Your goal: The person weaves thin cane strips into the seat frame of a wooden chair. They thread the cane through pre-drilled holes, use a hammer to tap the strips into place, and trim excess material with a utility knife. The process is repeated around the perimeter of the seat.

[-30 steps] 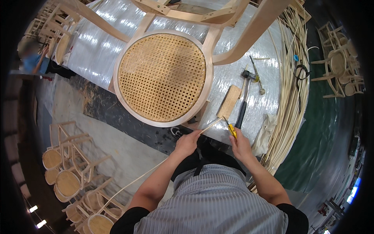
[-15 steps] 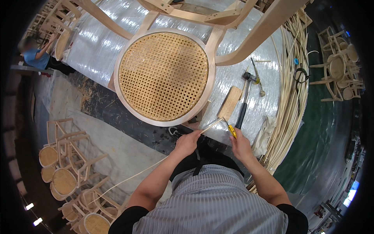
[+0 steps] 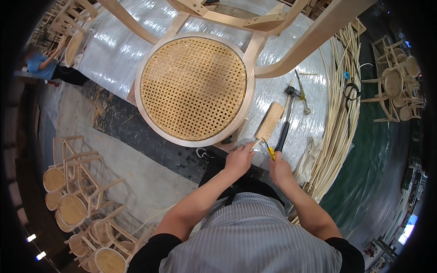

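My left hand (image 3: pixel 240 161) is closed on a thin pale rattan strip (image 3: pixel 258 142). The strip's end sticks out past the fingers at the near end of a small wooden block (image 3: pixel 270 121), and its long tail trails back under my left forearm. My right hand (image 3: pixel 281 170) grips a yellow-handled knife (image 3: pixel 271 152), its thin blade pointing up-left to the strip's end. Left of the block stands a chair with a round woven cane seat (image 3: pixel 193 88) in a pale wooden ring.
Right of the block lies a hammer (image 3: pixel 285 127) with a black grip; beyond it is a slim tool (image 3: pixel 300 88). A white cloth (image 3: pixel 309 160) and long rattan strips (image 3: pixel 337 127) line the table's right side. Unfinished chairs (image 3: pixel 73 209) stand lower left; a person in blue (image 3: pixel 40 66) is far left.
My left hand has slid right along the strip, toward the block and the knife, so less strip shows ahead of its fingers. My right hand has barely moved.
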`<state>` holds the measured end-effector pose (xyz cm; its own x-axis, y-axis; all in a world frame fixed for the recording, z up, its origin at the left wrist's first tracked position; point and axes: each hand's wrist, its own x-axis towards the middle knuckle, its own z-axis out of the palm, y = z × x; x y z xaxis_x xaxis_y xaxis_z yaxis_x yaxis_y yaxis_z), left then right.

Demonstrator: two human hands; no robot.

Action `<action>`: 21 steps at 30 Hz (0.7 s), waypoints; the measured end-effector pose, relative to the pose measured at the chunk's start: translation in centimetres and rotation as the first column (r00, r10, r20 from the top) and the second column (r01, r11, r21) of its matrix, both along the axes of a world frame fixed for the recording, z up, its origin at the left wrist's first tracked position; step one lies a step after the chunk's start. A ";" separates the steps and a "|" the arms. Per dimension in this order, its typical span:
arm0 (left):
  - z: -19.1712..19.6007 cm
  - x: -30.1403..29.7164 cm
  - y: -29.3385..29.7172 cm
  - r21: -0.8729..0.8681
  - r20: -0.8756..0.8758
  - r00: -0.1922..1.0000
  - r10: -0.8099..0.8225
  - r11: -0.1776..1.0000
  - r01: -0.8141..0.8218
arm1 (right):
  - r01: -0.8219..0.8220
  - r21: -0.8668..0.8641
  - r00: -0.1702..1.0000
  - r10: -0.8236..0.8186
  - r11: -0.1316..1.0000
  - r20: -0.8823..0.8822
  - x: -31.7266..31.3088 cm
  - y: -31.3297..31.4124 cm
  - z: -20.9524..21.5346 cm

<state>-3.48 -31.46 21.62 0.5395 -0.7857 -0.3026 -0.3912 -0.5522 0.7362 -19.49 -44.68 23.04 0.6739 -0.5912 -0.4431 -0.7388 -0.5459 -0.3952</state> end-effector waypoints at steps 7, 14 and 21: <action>-1.7 -0.4 -2.2 -0.175 0.043 0.995 0.088 0.981 -0.079 | 0.014 -0.026 0.998 -0.015 1.000 -0.068 0.0 -0.7 0.1; -0.7 -1.2 -4.0 -0.081 -0.009 0.997 0.070 0.994 -0.071 | -0.042 -0.019 0.998 0.041 0.999 -0.043 -1.2 -3.1 0.9; -1.2 -0.1 -2.7 -0.178 -0.028 0.994 0.104 0.978 -0.107 | -0.062 0.050 0.995 0.065 0.997 -0.070 0.1 -2.6 1.3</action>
<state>-3.61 -34.16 20.45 0.6180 -0.7668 -0.1734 -0.3229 -0.4487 0.8333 -19.41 -47.25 24.36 0.6748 -0.5250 -0.5186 -0.7306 -0.5745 -0.3690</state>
